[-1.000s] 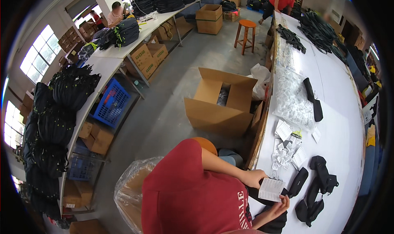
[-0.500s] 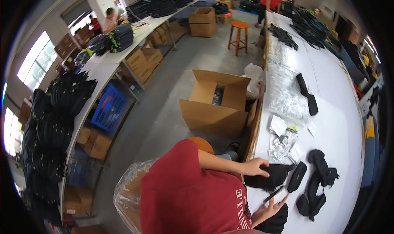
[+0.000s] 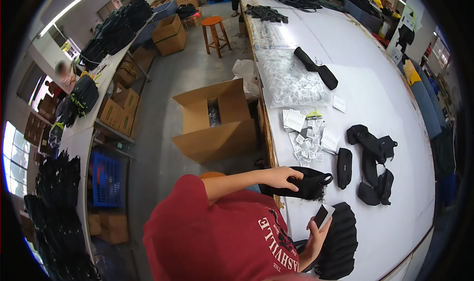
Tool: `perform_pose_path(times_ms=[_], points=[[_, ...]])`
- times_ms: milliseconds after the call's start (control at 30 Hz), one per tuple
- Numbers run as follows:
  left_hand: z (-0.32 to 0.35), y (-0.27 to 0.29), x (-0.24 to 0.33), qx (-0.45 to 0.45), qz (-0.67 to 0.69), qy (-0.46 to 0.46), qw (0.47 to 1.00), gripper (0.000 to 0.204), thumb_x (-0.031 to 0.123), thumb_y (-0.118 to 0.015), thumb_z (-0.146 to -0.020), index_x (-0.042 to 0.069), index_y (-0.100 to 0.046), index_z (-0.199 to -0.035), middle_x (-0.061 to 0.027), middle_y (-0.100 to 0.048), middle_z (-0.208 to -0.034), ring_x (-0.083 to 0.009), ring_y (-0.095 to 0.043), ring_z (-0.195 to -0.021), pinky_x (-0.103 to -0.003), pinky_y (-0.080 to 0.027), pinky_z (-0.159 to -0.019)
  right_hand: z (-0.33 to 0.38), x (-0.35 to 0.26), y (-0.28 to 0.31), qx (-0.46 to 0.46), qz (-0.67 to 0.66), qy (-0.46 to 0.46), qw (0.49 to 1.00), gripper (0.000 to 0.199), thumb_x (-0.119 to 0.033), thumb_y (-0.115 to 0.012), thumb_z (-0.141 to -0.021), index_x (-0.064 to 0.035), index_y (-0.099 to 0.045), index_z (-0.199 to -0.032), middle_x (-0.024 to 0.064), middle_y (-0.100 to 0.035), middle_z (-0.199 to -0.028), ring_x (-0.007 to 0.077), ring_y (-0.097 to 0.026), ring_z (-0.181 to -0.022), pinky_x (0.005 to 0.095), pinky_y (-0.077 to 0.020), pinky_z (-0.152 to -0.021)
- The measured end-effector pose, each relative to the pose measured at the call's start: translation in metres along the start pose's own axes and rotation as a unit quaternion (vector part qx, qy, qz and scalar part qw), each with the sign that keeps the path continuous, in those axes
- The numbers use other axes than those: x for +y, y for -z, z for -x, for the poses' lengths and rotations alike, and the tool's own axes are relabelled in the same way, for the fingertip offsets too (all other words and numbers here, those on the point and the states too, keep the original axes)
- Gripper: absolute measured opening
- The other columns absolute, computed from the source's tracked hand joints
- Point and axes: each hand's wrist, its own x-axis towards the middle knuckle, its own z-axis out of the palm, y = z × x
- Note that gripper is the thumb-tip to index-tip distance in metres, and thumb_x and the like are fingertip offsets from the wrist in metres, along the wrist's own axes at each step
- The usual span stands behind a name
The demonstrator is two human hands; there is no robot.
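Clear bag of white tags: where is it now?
In the head view, the bag lies above and right of centre, on the left side of the white table, just beyond the loose tags.

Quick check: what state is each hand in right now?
Left hand: fingers curved at the black fabric item; grip cannot be told.
Right hand: closed, holding a flat black-and-white piece.

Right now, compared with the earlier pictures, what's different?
The left hand let go of the white card and moved away from the right hand, onto black fabric; the right keeps the card. The view swung right. The bag of white tags and open carton stayed put.
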Motion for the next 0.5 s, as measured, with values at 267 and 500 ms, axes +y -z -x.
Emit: perform_pose_path(times_ms=[267,500], points=[[-0.004,0.023,0.013,-0.041,-0.071,0.029,0.996,0.038,0.031,-0.067,-0.080,0.003,-0.059,-0.105,-0.0136,-0.065,-0.097,-0.0268,-0.062,-0.090,-0.034,-0.047,-0.080,0.021,0.004,0.050,0.273,0.011,0.041,0.961,0.021,-0.010,-0.062,-0.087,0.0011,-0.060,-0.104,0.0096,-0.068,-0.084,0.0116,-0.061,-0.071,0.0204,-0.0433,-0.057],[-0.021,0.019,0.022,-0.284,-0.017,0.026,0.958,0.034,0.029,-0.070,-0.079,0.001,-0.057,-0.096,-0.0063,-0.060,-0.085,-0.0123,-0.052,-0.081,-0.028,-0.044,-0.075,-0.026,0.009,0.013,0.106,-0.621,0.097,0.771,0.026,-0.028,-0.055,-0.087,-0.0026,-0.059,-0.095,0.0001,-0.037,-0.071,0.0130,-0.036,-0.066,0.0254,-0.0336,-0.062]])
